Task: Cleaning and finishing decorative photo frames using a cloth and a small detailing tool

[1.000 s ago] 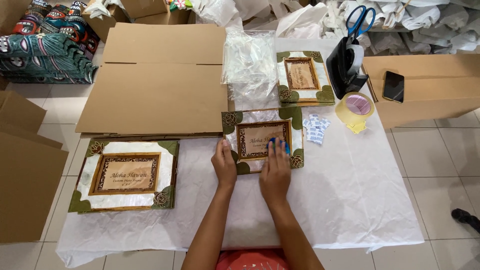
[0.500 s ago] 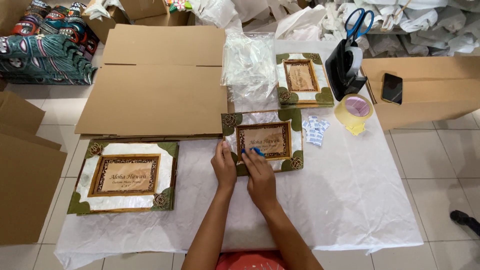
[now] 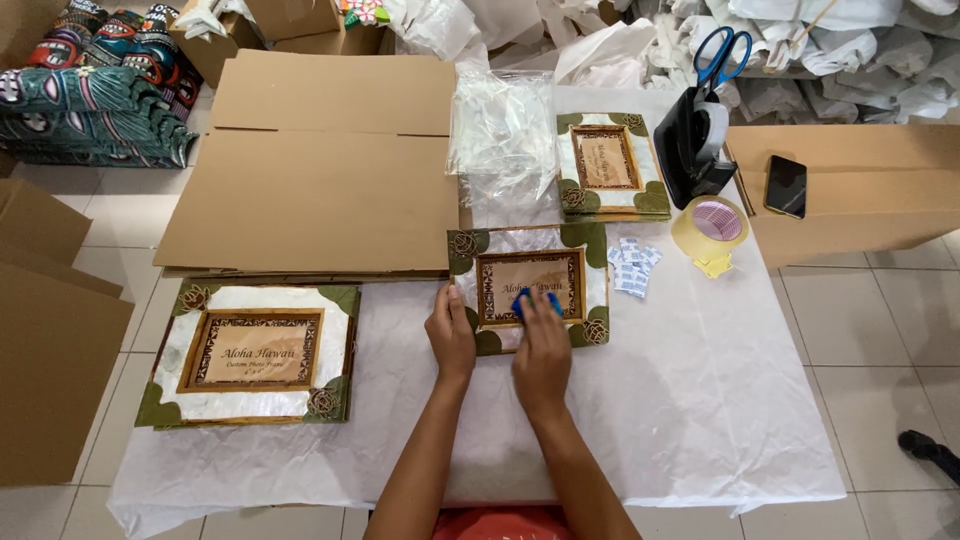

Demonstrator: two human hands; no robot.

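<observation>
— Green corners, pearly white border, brown centre panel: that's the middle frame [image 3: 527, 287], lying flat on the white-covered table [image 3: 700, 400], straight ahead of the person.

— What are the hands doing with it?

— Left hand [image 3: 450, 335] lies flat on the frame's left edge, fingers loose, pinning it rather than gripping. Right hand [image 3: 543, 350] presses a small blue thing [image 3: 533, 303] onto the lower part of the centre panel, fingers curled over it. Probably a cloth or pad; too much is covered to tell.

— How far along is the work?

— My guess is mid-way. This frame is bare and unwrapped, with the hand's grip on the blue thing over its panel. A larger frame [image 3: 255, 352] sits to the left, also bare, and a smaller one [image 3: 608, 165] lies further back beside clear bags [image 3: 500, 125]. None is bagged or boxed.

— Anything else nearby?

— Small white packets [image 3: 632, 268] just right of the frame, a tape roll [image 3: 712, 225], a dispenser [image 3: 700, 140] with blue scissors [image 3: 722, 52], flat cardboard [image 3: 320, 170] behind, and a phone [image 3: 785, 185] on a box [image 3: 860, 190].
</observation>
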